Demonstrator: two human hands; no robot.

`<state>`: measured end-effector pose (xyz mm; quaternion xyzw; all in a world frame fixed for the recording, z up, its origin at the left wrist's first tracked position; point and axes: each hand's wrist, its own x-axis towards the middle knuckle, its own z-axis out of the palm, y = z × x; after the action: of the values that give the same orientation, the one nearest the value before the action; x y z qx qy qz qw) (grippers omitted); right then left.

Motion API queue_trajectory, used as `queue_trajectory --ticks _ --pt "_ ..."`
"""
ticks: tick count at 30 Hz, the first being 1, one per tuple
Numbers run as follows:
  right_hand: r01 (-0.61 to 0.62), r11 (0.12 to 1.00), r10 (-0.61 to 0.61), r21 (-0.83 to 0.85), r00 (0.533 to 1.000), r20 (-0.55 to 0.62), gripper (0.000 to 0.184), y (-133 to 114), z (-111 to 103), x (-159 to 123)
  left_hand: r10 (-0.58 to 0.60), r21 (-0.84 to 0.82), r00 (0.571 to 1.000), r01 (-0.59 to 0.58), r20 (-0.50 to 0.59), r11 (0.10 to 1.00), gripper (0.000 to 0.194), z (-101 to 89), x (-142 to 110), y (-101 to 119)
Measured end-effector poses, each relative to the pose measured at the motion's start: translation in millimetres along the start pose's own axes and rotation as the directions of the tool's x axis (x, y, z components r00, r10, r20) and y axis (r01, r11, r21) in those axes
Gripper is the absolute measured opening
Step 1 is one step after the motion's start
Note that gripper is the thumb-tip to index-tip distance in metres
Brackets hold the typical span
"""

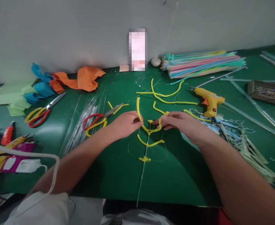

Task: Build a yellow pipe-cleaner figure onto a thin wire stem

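My left hand pinches one side of a bent yellow pipe cleaner, whose end sticks up beyond the fingers. The other side is between the fingertips of my right hand. At its middle, the pipe cleaner is attached to a thin wire stem that runs toward the table's front edge. A second curved yellow pipe cleaner crosses the stem lower down. Below that, a small yellow knot carries thin wire loops. Loose yellow pipe cleaners lie beyond my hands.
Red-and-yellow scissors lie by my left forearm, near silver wires. A second pair of scissors rests farther left. A yellow glue gun and tangled strands are on the right. A pipe-cleaner bundle lies by the wall.
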<state>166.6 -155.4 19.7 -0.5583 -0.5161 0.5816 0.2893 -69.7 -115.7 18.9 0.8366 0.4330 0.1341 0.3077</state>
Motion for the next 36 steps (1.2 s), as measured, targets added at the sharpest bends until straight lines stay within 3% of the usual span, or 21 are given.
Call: queue_trajectory --ticks 6,11,16,21,28,36 --pt "0.066 0.998 -0.066 0.011 0.998 0.007 0.019 6 4 3 0.033 0.031 0.998 -0.031 -0.048 0.999 0.013 3.4 -1 2" --pt "0.029 1.0 -0.029 0.003 0.999 0.018 0.019 8 6 3 -0.018 0.035 1.0 0.018 -0.019 0.999 0.019 2.2 -1 9" --pt "0.006 1.0 -0.006 0.009 1.0 -0.02 0.031 8 11 3 -0.001 0.09 1.0 0.002 -0.014 0.996 0.016 2.7 -4 17" --pt "0.044 0.996 -0.044 -0.078 0.999 -0.002 0.02 10 16 5 -0.01 0.083 0.999 0.013 -0.037 0.997 0.014 7.7 -5 18" --pt "0.026 0.958 -0.034 -0.286 0.999 -0.021 0.016 5 18 1 0.01 -0.058 1.0 -0.01 -0.01 0.998 0.014 17.0 -6 13" --pt "0.038 0.97 -0.047 -0.239 0.998 -0.033 0.04 5 21 0 -0.092 -0.232 0.989 0.116 0.114 0.966 0.016 11.6 -3 17"
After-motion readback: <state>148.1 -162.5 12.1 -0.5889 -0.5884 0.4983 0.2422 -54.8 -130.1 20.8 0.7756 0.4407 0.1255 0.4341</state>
